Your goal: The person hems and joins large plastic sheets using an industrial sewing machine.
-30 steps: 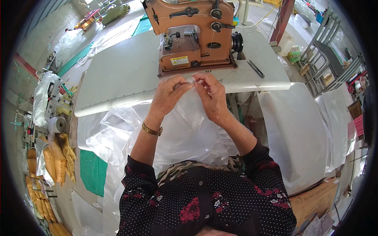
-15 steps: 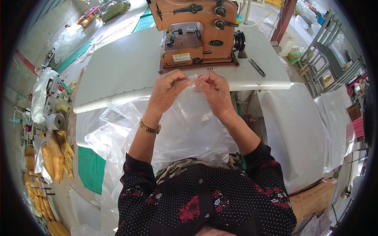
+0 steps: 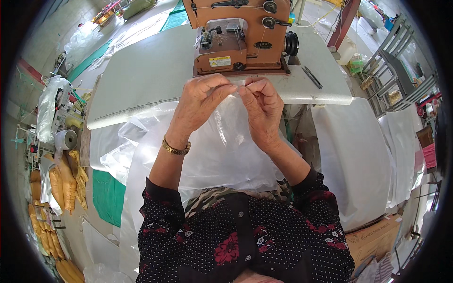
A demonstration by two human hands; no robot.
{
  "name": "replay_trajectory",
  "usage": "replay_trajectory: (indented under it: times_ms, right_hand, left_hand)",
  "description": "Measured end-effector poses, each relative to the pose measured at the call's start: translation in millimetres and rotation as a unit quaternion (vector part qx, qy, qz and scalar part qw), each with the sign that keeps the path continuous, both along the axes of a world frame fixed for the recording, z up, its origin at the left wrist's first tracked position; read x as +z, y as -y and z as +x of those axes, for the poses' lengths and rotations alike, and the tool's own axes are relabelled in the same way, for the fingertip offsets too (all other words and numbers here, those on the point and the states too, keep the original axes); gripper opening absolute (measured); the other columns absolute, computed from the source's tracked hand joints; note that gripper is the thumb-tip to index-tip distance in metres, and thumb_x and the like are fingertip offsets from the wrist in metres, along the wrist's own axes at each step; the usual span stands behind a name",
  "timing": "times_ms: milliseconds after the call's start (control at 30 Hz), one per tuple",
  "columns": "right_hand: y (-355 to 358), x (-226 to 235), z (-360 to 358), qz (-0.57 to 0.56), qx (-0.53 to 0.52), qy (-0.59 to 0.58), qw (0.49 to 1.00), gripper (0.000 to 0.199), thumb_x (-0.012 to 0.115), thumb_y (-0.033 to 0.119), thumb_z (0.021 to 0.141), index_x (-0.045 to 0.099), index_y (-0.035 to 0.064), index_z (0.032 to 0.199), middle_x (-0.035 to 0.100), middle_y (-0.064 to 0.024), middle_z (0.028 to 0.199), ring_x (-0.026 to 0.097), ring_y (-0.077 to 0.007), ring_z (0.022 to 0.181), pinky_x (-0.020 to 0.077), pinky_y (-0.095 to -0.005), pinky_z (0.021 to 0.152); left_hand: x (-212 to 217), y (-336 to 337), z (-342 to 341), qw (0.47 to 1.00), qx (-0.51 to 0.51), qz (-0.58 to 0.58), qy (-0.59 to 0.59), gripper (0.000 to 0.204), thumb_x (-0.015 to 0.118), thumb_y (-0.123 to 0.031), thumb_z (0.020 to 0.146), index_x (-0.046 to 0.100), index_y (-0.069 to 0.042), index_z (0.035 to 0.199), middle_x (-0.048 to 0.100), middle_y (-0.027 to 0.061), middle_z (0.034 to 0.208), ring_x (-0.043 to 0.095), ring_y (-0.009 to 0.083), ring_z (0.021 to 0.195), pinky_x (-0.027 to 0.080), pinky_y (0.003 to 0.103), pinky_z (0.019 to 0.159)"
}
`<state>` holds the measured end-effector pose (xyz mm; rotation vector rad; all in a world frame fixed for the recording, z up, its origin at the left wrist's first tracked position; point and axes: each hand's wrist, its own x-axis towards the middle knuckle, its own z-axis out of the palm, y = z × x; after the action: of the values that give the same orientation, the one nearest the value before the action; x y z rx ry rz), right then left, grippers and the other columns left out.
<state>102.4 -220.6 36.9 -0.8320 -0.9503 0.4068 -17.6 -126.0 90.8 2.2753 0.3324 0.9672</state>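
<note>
Clear plastic sheeting (image 3: 212, 151) hangs from my fingers and spreads over my lap and off to the left. My left hand (image 3: 200, 99) pinches an edge of it between thumb and fingertips. Close beside it, my right hand (image 3: 262, 106) pinches the same edge, with the other fingers curled in. Both hands are raised in front of a brown sewing machine (image 3: 243, 42), above the near edge of the pale worktable (image 3: 141, 75). Whether the sheeting is a bag or a flat sheet I cannot tell.
Thread snips (image 3: 312, 78) lie on the table right of the machine. A ruler strip (image 3: 137, 111) runs along the table's near left edge. White sheets (image 3: 351, 155) drape down at the right, above a cardboard box (image 3: 375, 240). Yellow-orange sacks (image 3: 66, 184) lie at the left.
Both hands have risen slightly toward the machine, the plastic edge still pinched between them. The right hand has turned a little, and the sheeting below is pulled up with them.
</note>
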Motion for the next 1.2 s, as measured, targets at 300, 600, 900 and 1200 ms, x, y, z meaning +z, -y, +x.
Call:
replay_trajectory:
  times_ms: [300,600,900,1200]
  right_hand:
    - [-5.7,-3.2,-6.6,0.013,0.005,-0.047,0.999,0.011,0.061,0.011,0.094,0.054,0.003,0.093,0.056,-0.0035,0.096,0.051,-0.0091,0.086,0.0445,-0.0238,0.076]
    - [15.9,-8.5,3.3,-0.189,-0.005,0.175,0.966,0.015,0.057,0.017,0.096,0.059,0.0032,0.101,0.06,-0.0072,0.065,0.056,-0.0219,0.056,0.0413,-0.0346,0.054]
    - [12.6,-14.5,-6.2,-0.178,-0.185,0.441,0.86,0.048,0.054,0.005,0.092,0.044,0.0027,0.138,0.067,-0.021,0.091,0.067,-0.0351,0.073,0.0518,-0.0382,0.062]
    - [9.5,-23.5,-3.3,-0.189,-0.191,0.519,0.812,0.054,0.056,0.003,0.089,0.04,0.003,0.141,0.068,-0.0161,0.09,0.064,-0.03,0.062,0.0498,-0.0378,0.055]
  left_hand:
    - [-0.2,-1.7,3.4,0.996,-0.013,-0.083,-0.008,0.017,0.068,-0.014,0.088,0.065,0.002,0.082,0.06,0.0011,0.068,0.047,0.0069,0.061,0.041,0.024,0.054]
    - [-2.0,-9.2,5.3,0.997,0.04,-0.06,-0.01,0.021,0.069,-0.015,0.087,0.062,0.001,0.076,0.049,-0.0022,0.061,0.039,0.0044,0.057,0.033,0.024,0.049]
    - [-24.4,-23.7,8.6,0.979,0.026,-0.2,-0.026,0.033,0.065,-0.021,0.09,0.059,0.005,0.071,0.042,-0.0035,0.056,0.035,0.0038,0.056,0.03,0.024,0.047]
    - [-26.9,-26.2,6.6,0.958,0.003,-0.283,-0.053,0.03,0.061,-0.028,0.095,0.066,-0.006,0.075,0.046,-0.0069,0.061,0.038,0.0021,0.056,0.029,0.021,0.048]
